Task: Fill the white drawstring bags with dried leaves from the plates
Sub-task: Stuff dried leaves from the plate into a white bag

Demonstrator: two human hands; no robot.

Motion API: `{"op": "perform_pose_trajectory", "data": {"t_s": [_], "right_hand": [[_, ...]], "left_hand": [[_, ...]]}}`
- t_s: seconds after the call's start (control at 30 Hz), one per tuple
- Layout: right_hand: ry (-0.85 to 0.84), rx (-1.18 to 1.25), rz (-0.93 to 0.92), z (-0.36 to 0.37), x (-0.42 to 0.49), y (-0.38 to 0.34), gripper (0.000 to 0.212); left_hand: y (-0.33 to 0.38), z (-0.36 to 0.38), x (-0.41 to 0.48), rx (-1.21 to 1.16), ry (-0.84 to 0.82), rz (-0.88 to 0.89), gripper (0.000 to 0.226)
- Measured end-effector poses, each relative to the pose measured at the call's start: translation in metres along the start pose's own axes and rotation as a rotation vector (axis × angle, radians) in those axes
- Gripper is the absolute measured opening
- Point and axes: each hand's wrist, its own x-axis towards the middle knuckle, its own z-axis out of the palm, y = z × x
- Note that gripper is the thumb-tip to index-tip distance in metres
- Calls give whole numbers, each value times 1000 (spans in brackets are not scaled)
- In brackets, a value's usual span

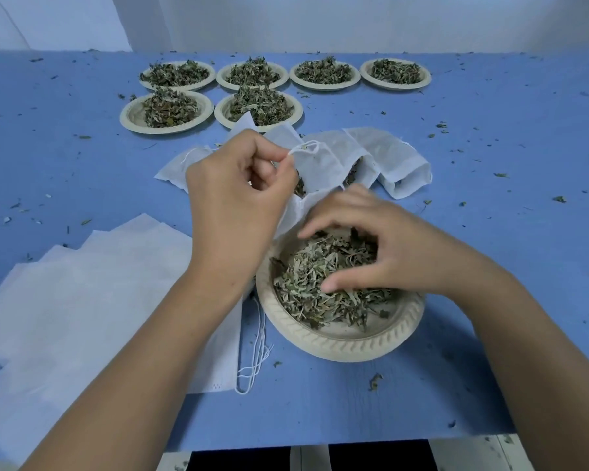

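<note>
A beige paper plate [340,345] of dried leaves [306,287] sits near the table's front edge. My right hand [381,246] hovers over the pile, fingers curled down into the leaves, thumb touching them. My left hand [232,198] pinches the mouth and drawstring of a white drawstring bag [315,164], holding it up just behind the plate; leaves show inside it. Filled white bags [398,164] lie beyond, on the blue table. A flat stack of empty white bags [92,294] lies at the left.
Several more plates of dried leaves [262,105] stand in two rows at the back of the blue table [507,147]. Loose leaf crumbs are scattered all over. Drawstrings [255,355] trail from the empty stack beside the near plate. The table's front edge [354,440] is close.
</note>
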Motion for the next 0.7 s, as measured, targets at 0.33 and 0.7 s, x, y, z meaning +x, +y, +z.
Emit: {"op": "perform_pose_trajectory", "data": {"t_s": [0.33, 0.7], "right_hand": [[14, 77, 73, -6, -1, 3, 27], [66, 22, 24, -6, -2, 3, 15]], "left_hand": [[0, 0, -2, 5, -14, 15, 8], [-1, 0, -2, 10, -12, 30, 9]]}}
